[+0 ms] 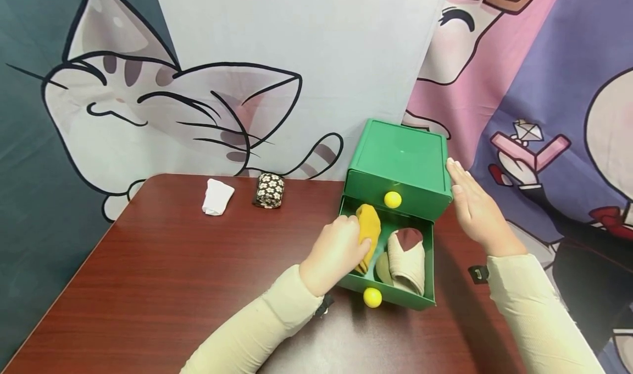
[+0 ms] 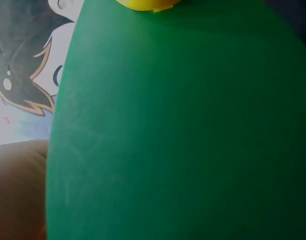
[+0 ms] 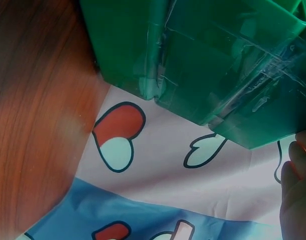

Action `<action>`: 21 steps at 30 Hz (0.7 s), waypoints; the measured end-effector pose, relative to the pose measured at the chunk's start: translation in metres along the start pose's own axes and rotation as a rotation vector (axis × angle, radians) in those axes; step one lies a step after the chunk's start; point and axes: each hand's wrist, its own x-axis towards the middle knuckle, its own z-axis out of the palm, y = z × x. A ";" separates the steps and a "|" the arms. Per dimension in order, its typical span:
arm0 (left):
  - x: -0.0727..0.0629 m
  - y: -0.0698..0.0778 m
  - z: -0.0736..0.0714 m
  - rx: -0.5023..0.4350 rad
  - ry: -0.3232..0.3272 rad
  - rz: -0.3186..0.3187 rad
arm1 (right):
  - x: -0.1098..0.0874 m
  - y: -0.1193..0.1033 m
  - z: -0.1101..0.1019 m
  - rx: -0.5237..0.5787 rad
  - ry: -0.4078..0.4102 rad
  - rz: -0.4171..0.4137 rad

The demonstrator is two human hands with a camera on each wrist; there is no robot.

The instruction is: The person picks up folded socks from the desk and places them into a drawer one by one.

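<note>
In the head view my left hand [image 1: 332, 253] grips a rolled mustard-yellow sock [image 1: 370, 228] at the left side of the pulled-out lower drawer [image 1: 407, 301]. Beside it in that drawer lie a cream rolled sock with a maroon patch [image 1: 412, 261] and an olive one [image 1: 383, 268], partly covered. My right hand [image 1: 477, 215], fingers straight, rests against the right side of the green drawer box [image 1: 403, 154]. In the left wrist view the green drawer front [image 2: 168, 125] fills most of the picture; part of the left hand [image 2: 20, 190] shows at the edge.
A white folded sock [image 1: 217, 197] and a black floral rolled sock [image 1: 270, 190] lie towards the back of the brown table [image 1: 198, 286]. Yellow ball knobs mark the upper drawer [image 1: 393, 200] and the lower one [image 1: 372, 297]. Behind hangs a cartoon-printed cloth [image 1: 321, 61].
</note>
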 end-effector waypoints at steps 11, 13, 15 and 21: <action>-0.001 0.005 0.010 0.082 -0.058 0.059 | -0.001 -0.001 0.000 0.000 -0.001 0.000; -0.001 0.006 0.011 0.100 -0.059 0.053 | -0.001 -0.001 0.000 -0.001 0.000 0.000; -0.002 0.007 0.010 0.132 -0.049 0.042 | 0.000 0.000 0.000 -0.004 0.001 -0.001; -0.008 0.014 0.012 0.331 0.075 0.011 | -0.001 0.000 0.000 -0.003 -0.005 0.010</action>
